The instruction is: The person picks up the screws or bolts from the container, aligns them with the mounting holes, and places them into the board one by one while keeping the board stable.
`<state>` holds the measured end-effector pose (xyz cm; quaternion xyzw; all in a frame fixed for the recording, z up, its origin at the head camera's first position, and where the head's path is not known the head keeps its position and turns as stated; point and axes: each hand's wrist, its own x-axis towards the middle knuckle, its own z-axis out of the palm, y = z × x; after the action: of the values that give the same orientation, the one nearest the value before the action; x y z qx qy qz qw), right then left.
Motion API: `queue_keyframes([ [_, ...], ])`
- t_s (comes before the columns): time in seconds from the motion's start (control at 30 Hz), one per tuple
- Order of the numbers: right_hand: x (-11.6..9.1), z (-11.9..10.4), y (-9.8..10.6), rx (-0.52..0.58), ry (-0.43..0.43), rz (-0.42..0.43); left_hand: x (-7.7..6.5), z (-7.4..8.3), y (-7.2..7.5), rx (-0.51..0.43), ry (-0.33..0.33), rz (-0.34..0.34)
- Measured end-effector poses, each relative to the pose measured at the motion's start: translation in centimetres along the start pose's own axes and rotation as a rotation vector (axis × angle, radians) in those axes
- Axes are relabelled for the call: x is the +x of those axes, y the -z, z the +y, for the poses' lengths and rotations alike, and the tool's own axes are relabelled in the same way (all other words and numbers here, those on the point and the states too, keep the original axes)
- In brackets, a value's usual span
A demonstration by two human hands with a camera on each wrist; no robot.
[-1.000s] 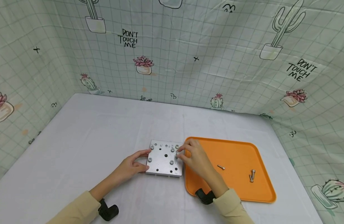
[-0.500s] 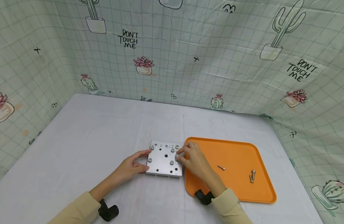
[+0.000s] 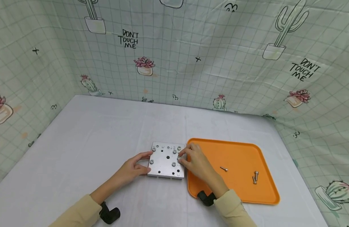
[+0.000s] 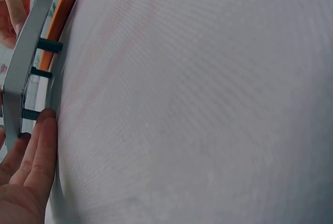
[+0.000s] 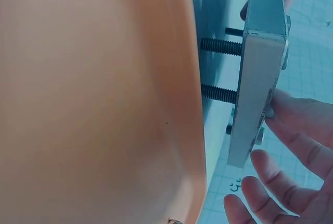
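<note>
A silver metal plate (image 3: pixel 163 165) with several holes lies mid-table, raised on the screws passing through it. My left hand (image 3: pixel 132 167) grips its left edge, with thumb at the near corner and index finger farther back. In the left wrist view, fingers (image 4: pixel 44 151) reach beneath the plate beside a threaded shaft (image 4: pixel 32 114). My right hand (image 3: pixel 198 162) pinches the head of a socket head screw (image 3: pixel 179 158) at the plate's right side, between thumb and index finger. Several other screw heads sit on top, and threaded shafts (image 5: pixel 221 46) stick out below in the right wrist view.
An orange tray (image 3: pixel 225 141) stands close along the plate's right side, under my right forearm. Inside are one loose screw (image 3: pixel 224 169) near the middle and two more screws (image 3: pixel 256 175) at the right. A patterned cloth (image 3: pixel 174 75) encloses the table's back and sides.
The screw in my right fingers has sunk lower into the plate, its head now close to the surface. My left hand keeps its hold on the plate's edge.
</note>
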<state>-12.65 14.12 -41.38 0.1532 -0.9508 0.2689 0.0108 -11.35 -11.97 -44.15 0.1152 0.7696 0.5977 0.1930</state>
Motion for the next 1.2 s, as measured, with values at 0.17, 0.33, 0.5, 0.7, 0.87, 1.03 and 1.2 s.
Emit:
queue_keyframes([
  [0.17, 0.1, 0.0, 0.3, 0.025, -0.021, -0.021, 0.1, 0.0, 0.1, -0.002, -0.002, -0.005],
  [0.33, 0.1, 0.2, 1.1, 0.070, -0.081, -0.048, 0.1, -0.1, 0.1, -0.007, -0.007, -0.011],
  [0.5, -0.2, 0.9, 2.4, 0.122, -0.115, -0.046, 0.2, -0.1, 0.1, -0.004, -0.007, -0.008],
  [0.7, -1.1, 2.2, 4.0, 0.115, -0.162, -0.053, 0.1, -0.1, 0.1, -0.006, -0.011, -0.011],
  [0.87, -2.0, 3.6, 5.5, 0.068, -0.183, -0.045, 0.1, 0.0, 0.1, -0.009, -0.011, -0.016],
  [1.03, -3.1, 5.6, 6.8, 0.051, -0.202, -0.027, 0.0, -0.1, 0.2, -0.011, -0.008, -0.018],
  [1.2, -4.3, 7.3, 7.4, 0.024, -0.245, -0.030, 0.1, -0.2, 0.2, -0.023, -0.007, -0.021],
])
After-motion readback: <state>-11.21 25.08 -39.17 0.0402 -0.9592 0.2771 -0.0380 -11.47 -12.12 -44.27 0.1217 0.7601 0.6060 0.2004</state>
